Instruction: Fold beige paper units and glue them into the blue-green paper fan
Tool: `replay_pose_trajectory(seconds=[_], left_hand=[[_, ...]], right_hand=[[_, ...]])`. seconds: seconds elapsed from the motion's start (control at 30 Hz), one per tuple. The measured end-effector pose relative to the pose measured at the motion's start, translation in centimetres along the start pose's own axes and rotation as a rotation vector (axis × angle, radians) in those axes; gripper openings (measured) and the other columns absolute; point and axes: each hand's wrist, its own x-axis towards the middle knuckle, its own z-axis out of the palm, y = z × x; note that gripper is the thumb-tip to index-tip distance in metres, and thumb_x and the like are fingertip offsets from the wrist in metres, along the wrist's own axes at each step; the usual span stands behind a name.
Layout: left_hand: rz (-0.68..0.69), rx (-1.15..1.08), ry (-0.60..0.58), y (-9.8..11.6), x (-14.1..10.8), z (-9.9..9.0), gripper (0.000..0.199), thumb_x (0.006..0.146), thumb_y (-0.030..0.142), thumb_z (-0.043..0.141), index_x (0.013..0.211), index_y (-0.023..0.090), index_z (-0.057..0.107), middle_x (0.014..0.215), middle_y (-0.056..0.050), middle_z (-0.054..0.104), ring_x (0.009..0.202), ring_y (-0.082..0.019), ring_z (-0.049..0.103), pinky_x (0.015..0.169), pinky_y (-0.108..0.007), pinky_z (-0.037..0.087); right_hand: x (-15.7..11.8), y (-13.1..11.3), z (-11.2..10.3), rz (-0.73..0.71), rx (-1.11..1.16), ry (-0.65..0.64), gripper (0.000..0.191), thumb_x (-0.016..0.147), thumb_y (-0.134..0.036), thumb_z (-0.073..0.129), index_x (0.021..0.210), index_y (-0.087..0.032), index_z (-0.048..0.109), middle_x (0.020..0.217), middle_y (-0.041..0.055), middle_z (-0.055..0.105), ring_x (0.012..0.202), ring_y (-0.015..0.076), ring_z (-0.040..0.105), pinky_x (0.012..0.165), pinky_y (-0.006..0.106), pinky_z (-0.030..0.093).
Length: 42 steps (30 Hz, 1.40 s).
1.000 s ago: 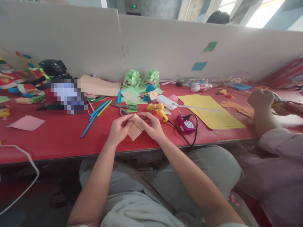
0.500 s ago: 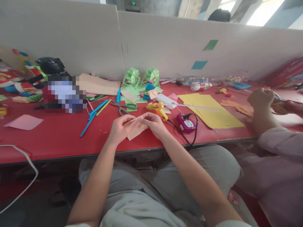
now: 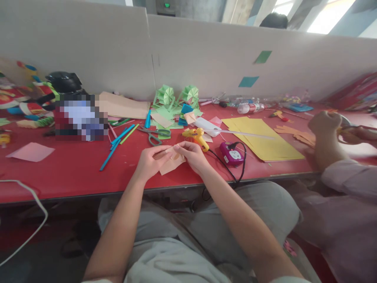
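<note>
Between my two hands is a small peach-coloured sheet of paper (image 3: 170, 167), held just above the near part of the red table. My left hand (image 3: 151, 160) pinches its upper left side. My right hand (image 3: 191, 155) grips the upper right edge, with thumb and fingertips close to those of the left. The paper's lower corner hangs free below the fingers. Just beyond my right hand lies a yellow hot glue gun (image 3: 197, 136). Past my left hand rests a pair of grey-green scissors (image 3: 156, 135).
Blue paper strips (image 3: 113, 151) and a pink paper square (image 3: 31, 151) lie left. A purple power socket (image 3: 231, 153) and yellow sheets (image 3: 268, 141) are on the right. Green folded-paper wheels (image 3: 165, 94) stand behind. At far right a co-worker's hand (image 3: 325, 124) is near the table (image 3: 73, 177).
My fingertips have shifted slightly along the paper's top edge, and a little more of the sheet shows. The things on the table stay where they were.
</note>
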Motion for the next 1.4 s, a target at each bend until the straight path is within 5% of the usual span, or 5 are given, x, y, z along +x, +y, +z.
replay_pose_trajectory(seconds=[0.4, 0.8, 1.0, 1.17, 1.4], left_hand=[[-0.02, 0.002, 0.013, 0.23, -0.09, 0.14, 0.032, 0.081, 0.044, 0.075, 0.102, 0.021, 0.081, 0.106, -0.009, 0.079, 0.102, -0.031, 0.074, 0.088, -0.037, 0.06], [-0.029, 0.001, 0.034, 0.1, 0.0, 0.18, 0.027, 0.082, 0.044, 0.073, 0.092, 0.019, 0.08, 0.092, -0.008, 0.08, 0.089, -0.028, 0.074, 0.073, -0.031, 0.058], [-0.068, -0.041, 0.118, -0.39, 0.39, -0.19, 0.025, 0.081, 0.041, 0.074, 0.09, 0.018, 0.079, 0.088, -0.007, 0.079, 0.085, -0.024, 0.073, 0.069, -0.027, 0.054], [-0.092, -0.084, 0.154, -0.55, 0.51, -0.26, 0.025, 0.079, 0.041, 0.076, 0.087, 0.018, 0.08, 0.084, -0.006, 0.078, 0.08, -0.022, 0.07, 0.066, -0.027, 0.051], [-0.158, -0.172, 0.149, -0.52, 0.54, -0.29, 0.027, 0.073, 0.044, 0.081, 0.083, 0.019, 0.081, 0.083, -0.006, 0.078, 0.078, -0.021, 0.068, 0.066, -0.026, 0.049]], right_hand=[[-0.1, 0.11, 0.27, 0.035, 0.078, -0.006, 0.04, 0.067, -0.052, 0.086, 0.075, -0.018, 0.067, 0.069, 0.0007, 0.07, 0.058, 0.0124, 0.061, 0.058, 0.026, 0.046], [-0.05, -0.02, 0.51, 0.038, 0.1, -0.022, 0.042, 0.068, -0.055, 0.084, 0.077, -0.018, 0.067, 0.072, 0.0009, 0.069, 0.065, 0.0138, 0.062, 0.062, 0.027, 0.05], [-0.38, -0.24, 0.4, -0.358, -0.196, 0.006, 0.048, 0.073, -0.049, 0.084, 0.109, -0.023, 0.065, 0.113, 0.0078, 0.067, 0.104, 0.0212, 0.065, 0.084, 0.032, 0.055], [-0.66, 0.45, 0.6, -0.65, -0.579, -0.11, 0.027, 0.081, -0.037, 0.08, 0.1, -0.022, 0.067, 0.129, 0.0135, 0.055, 0.125, 0.0261, 0.056, 0.101, 0.041, 0.051], [-0.62, 0.45, 0.88, -0.721, -0.662, -0.071, 0.014, 0.094, -0.036, 0.063, 0.093, -0.022, 0.066, 0.123, 0.0141, 0.057, 0.119, 0.0254, 0.059, 0.101, 0.043, 0.051]])
